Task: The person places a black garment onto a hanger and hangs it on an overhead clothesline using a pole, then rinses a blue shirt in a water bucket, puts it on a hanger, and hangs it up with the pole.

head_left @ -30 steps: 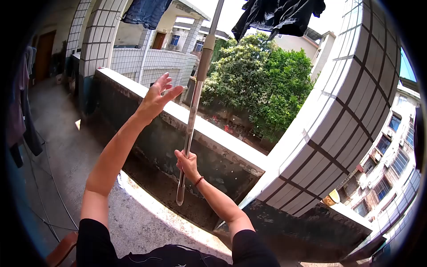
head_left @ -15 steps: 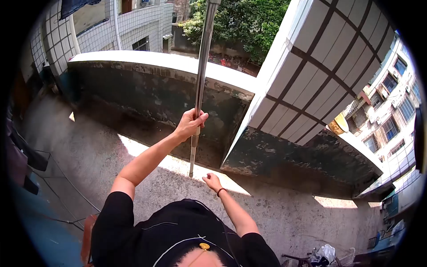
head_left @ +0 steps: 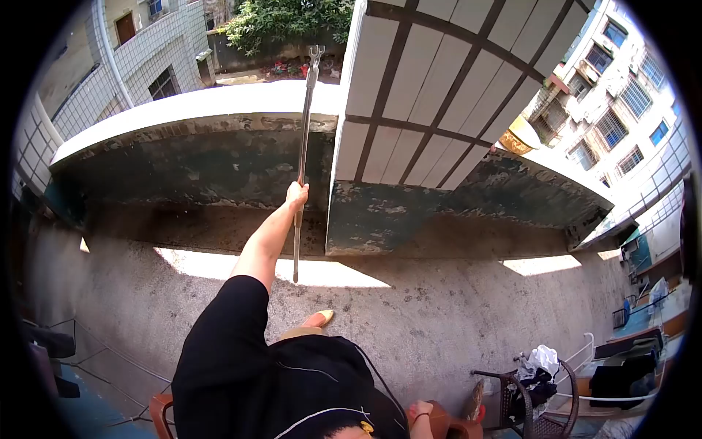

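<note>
1. One hand of ours, the left hand (head_left: 297,194), is closed firmly around the pole (head_left: 304,132), thumb and fingers wrapped about its middle, arm stretched out ahead.
2. Our right hand (head_left: 420,410) is low by our side, next to a brown plastic seat (head_left: 439,422). Its fingers look partly curled; we cannot tell how far open it is, or whether it grips anything.
3. The pole stands nearly upright in front of the low wall (head_left: 241,164). Its forked tip (head_left: 316,54) reaches above the ledge (head_left: 219,100), and its lower end is near the floor (head_left: 409,307); we cannot tell if they touch.
4. As for how far things have got, we judge that the pole is in hand and under control, while nothing hangs from its fork. What remains, we cannot tell.
5. Beyond, to our right, dark cloth (head_left: 536,389) and a white bundle (head_left: 543,358) lie on a wicker chair (head_left: 547,426). Farther off, a yellow basin (head_left: 521,137) sits beside the tiled pillar (head_left: 439,80).
</note>
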Demonstrator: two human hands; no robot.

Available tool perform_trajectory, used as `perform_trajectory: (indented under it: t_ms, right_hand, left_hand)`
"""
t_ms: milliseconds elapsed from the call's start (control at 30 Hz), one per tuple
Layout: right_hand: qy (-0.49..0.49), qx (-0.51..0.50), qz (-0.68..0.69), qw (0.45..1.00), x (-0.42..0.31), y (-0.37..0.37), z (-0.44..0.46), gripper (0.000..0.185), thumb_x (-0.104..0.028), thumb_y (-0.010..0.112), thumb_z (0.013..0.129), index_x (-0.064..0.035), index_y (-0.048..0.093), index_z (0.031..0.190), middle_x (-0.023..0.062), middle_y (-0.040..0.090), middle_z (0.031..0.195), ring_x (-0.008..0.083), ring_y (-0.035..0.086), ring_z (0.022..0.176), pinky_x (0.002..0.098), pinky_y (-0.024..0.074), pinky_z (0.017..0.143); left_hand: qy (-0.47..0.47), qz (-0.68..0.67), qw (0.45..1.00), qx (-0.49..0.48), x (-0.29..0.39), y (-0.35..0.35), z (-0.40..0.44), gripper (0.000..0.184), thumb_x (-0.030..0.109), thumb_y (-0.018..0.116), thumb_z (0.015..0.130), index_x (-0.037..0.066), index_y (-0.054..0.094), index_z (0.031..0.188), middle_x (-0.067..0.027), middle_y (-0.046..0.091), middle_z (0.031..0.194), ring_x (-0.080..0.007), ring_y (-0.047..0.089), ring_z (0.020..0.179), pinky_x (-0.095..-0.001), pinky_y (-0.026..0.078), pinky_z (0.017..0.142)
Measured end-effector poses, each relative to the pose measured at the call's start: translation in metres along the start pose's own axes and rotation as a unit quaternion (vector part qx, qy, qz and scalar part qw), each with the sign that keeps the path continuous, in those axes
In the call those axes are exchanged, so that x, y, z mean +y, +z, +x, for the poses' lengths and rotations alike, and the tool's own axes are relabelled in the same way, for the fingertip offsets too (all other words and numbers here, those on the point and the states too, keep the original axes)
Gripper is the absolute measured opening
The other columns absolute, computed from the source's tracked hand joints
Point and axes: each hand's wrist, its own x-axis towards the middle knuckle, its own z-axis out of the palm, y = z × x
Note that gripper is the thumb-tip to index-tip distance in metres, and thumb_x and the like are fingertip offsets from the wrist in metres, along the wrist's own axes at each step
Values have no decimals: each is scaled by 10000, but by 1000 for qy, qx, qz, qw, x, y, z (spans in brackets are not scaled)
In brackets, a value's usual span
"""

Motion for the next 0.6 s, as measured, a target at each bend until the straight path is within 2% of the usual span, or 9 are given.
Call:
perform_trajectory:
  t_ms: [133, 233, 300, 400, 433, 467, 533, 567, 600]
  right_hand:
    - [63, 94, 122, 986, 14, -23, -85, 139, -117, 535, 735, -39, 547, 620, 89, 534, 538, 218, 529, 441, 340, 405, 368]
    - [134, 54, 128, 981, 34, -29, -83, 123, -119, 506, 748, -9, 554, 772, 130, 566, 667, 262, 567, 606, 394, 442, 533]
    - [187, 28, 161, 969, 70, -25, -82, 189, -120, 487, 757, 12, 560, 872, 157, 587, 753, 291, 593, 715, 429, 466, 644]
    - [144, 27, 155, 977, 56, -10, -78, 142, -82, 523, 759, 10, 543, 866, 138, 578, 728, 257, 592, 636, 396, 483, 569]
    - [124, 39, 149, 980, 36, -8, -88, 126, -78, 501, 748, 18, 568, 796, 117, 589, 673, 215, 595, 548, 330, 469, 425]
    - [99, 27, 138, 985, 29, -9, -86, 153, -87, 493, 750, 17, 583, 816, 112, 592, 680, 205, 597, 553, 327, 474, 438]
    - [61, 16, 80, 995, 13, -9, -77, 181, -112, 493, 739, 20, 599, 801, 100, 599, 692, 187, 603, 571, 299, 476, 459]
    - [50, 4, 49, 998, 6, -14, -72, 175, -134, 509, 754, 1, 597, 822, 88, 605, 709, 170, 605, 595, 286, 489, 496]
    - [47, 13, 44, 998, 3, -15, -61, 185, -141, 504, 757, 1, 600, 829, 81, 605, 711, 162, 604, 602, 282, 488, 497]
  left_hand:
    - [-37, 27, 999, 2, -14, 46, 44, 319, 254, 557, 767, -39, 560, 895, -227, 587, 862, -344, 570, 862, -392, 448, 734]
    - [-53, 37, 998, 8, -21, 76, 65, 269, 196, 550, 768, -50, 571, 873, -202, 602, 728, -318, 610, 715, -361, 467, 596]
    - [26, 24, 999, -10, -32, 92, 79, 248, 156, 537, 765, -52, 559, 899, -164, 581, 635, -272, 593, 589, -356, 442, 516]
    - [42, 113, 992, -33, -61, 119, 128, 244, 129, 509, 771, -44, 543, 939, -157, 588, 672, -262, 588, 597, -352, 446, 525]
    - [24, 143, 989, -40, -49, 120, 123, 288, 146, 517, 772, -28, 528, 1002, -158, 594, 745, -264, 586, 632, -364, 454, 552]
    - [93, 317, 938, -103, -66, 129, 149, 331, 163, 534, 767, 3, 505, 1056, -112, 586, 841, -227, 567, 708, -360, 452, 602]
    - [-16, -1, 979, -201, -67, 133, 151, 378, 217, 550, 765, 59, 499, 1104, -48, 568, 965, -172, 532, 838, -330, 439, 685]
    - [60, 65, 971, -223, -64, 131, 137, 349, 255, 538, 773, 74, 522, 1071, -51, 572, 951, -181, 536, 838, -320, 436, 673]
    - [329, 127, 898, -264, -107, 145, 180, 310, 247, 528, 772, 52, 545, 1013, -63, 574, 949, -194, 540, 837, -319, 435, 673]
